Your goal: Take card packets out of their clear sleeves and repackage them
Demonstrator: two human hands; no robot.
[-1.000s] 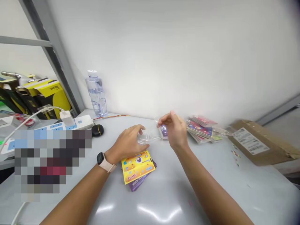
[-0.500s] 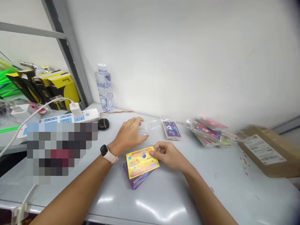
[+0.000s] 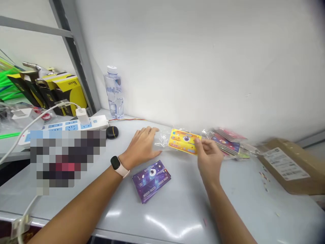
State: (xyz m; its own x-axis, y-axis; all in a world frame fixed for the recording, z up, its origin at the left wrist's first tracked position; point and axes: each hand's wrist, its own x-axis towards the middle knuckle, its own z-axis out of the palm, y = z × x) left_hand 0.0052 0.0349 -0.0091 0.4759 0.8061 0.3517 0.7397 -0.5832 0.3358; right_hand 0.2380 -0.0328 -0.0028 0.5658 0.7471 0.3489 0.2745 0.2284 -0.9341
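Observation:
My right hand pinches a yellow card with an eye picture between thumb and fingers, a little above the table. The card covers the place where a purple card packet lay. Clear plastic stretches out left of the card. My left hand, with a watch on its wrist, rests at the left end of this plastic; its thumb and fingers are spread apart, touching the film. Below and between the hands lies a stack of purple cards, slightly fanned, with an eye on the top one.
Several bagged card packs are piled by the wall, beside a cardboard box. A water bottle, a black earbud-like case and a power strip stand at the left. Small scraps lie near the box.
My right hand has lifted the yellow card off the purple stack and carried it right and back over the packet. My left hand has stayed almost in place.

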